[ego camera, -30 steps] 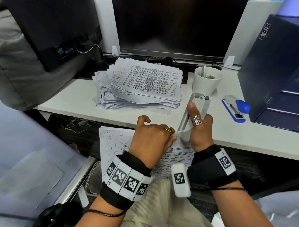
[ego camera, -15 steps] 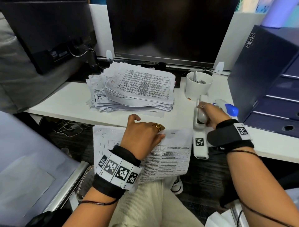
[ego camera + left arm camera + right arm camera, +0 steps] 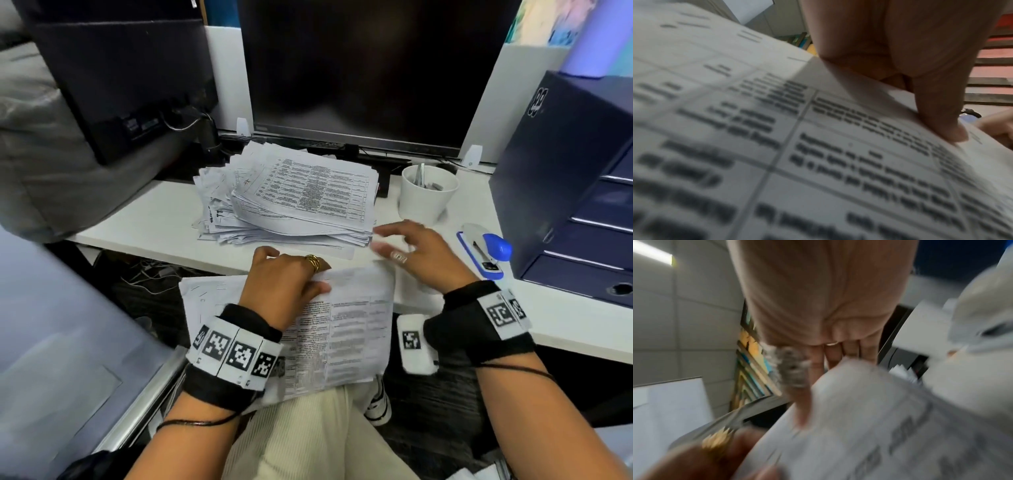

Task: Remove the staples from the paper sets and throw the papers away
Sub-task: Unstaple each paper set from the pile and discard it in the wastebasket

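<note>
Printed paper set (image 3: 346, 329) is held over the lap at the bench (image 3: 144, 219) edge, its top edge pinched by the left hand (image 3: 284, 284). Just right of that edge, the right hand (image 3: 414, 253) is blurred above the bench, fingers spread, nothing held; further right a blue stapler (image 3: 486, 250) lies.

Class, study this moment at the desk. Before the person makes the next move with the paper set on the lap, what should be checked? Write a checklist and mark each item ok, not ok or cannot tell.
1. Left hand has a grip on the paper set: ok.
2. Right hand free, fingers spread, holding nothing: ok.
3. Staple out of the held set: cannot tell, the corner is blurred.
4. Staple remover within reach: cannot tell, only the blue stapler shows clearly.
5. Bin in view for the papers: not ok, none shows.
6. Paper pile resting on the desk: ok.
</note>
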Available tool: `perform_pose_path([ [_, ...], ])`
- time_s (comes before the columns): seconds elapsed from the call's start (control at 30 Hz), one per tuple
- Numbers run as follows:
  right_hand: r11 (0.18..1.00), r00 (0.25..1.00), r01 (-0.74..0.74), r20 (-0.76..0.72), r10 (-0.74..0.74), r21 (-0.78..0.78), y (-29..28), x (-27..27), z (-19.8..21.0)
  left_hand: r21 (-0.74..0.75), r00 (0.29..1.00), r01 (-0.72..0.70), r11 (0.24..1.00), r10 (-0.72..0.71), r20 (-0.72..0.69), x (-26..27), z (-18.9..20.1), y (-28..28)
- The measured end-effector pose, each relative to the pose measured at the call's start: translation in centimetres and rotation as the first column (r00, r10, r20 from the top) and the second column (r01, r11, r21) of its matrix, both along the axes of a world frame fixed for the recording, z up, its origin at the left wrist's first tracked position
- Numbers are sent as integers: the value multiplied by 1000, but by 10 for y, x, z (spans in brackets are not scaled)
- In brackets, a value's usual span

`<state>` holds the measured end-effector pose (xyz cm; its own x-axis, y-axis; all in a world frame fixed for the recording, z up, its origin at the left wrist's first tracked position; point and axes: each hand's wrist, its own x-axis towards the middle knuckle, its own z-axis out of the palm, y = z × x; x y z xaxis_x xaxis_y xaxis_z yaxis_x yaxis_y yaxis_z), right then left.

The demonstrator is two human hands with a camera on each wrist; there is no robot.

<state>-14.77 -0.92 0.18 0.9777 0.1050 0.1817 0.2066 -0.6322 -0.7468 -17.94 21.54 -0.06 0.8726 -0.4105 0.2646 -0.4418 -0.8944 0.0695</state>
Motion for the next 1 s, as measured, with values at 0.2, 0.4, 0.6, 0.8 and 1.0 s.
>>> perform_pose_path([
  [0.2,986,880,-162,449,157,-28,40,-9,-23,-167,959,77,983,-27,282,7,0,28],
  [0.4,971,573,-237,812,112,33,64,-30,-46,-402,892,225,888,-22,451,-6,-24,47],
  [0.6,980,433,-192,892,131,-50,73,-33,-43,-444,815,255,859,56,577,-10,-38,49],
  [0.8,992,549,-117,829,106,-49,80,-33,-46,-302,745,212,929,46,665,-4,-29,57],
  [1.0,924,823,-132,559,-100,360,88,-22,-38,-620,734,-206,757,538,414,0,-49,123],
])
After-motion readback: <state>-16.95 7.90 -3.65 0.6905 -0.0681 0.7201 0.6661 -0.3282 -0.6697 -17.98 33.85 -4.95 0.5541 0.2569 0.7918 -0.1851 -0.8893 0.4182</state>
